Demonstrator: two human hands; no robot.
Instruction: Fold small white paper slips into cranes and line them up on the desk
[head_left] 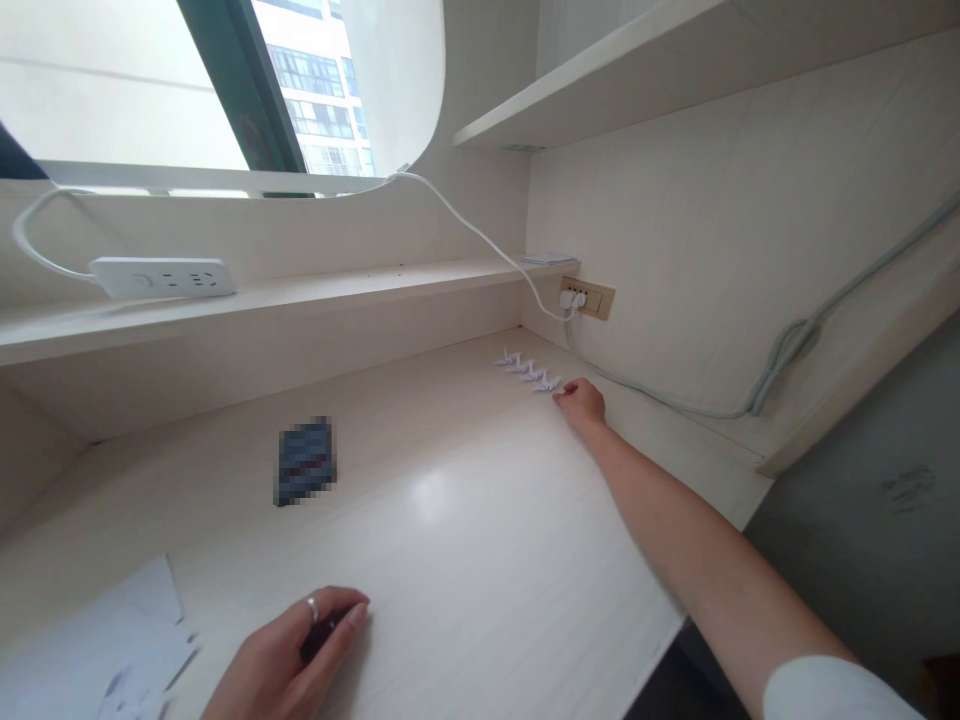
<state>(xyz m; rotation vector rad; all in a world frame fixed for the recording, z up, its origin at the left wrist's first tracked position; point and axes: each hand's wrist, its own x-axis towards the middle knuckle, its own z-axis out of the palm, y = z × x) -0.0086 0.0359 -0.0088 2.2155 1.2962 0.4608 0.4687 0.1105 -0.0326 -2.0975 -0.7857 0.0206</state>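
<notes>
With your right hand (580, 402) curled narrow, its hold unclear, beside the paper cranes (533, 375), move gently to avoid tipping them; left hand (291, 650) curled, contents unclear.

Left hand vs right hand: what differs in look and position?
The left hand wears a ring; none shows on the right hand.
The left is low in frame, near the viewer; the right is farther off, beside the folded paper cranes.
Both have curled fingers and are at the desk.
</notes>
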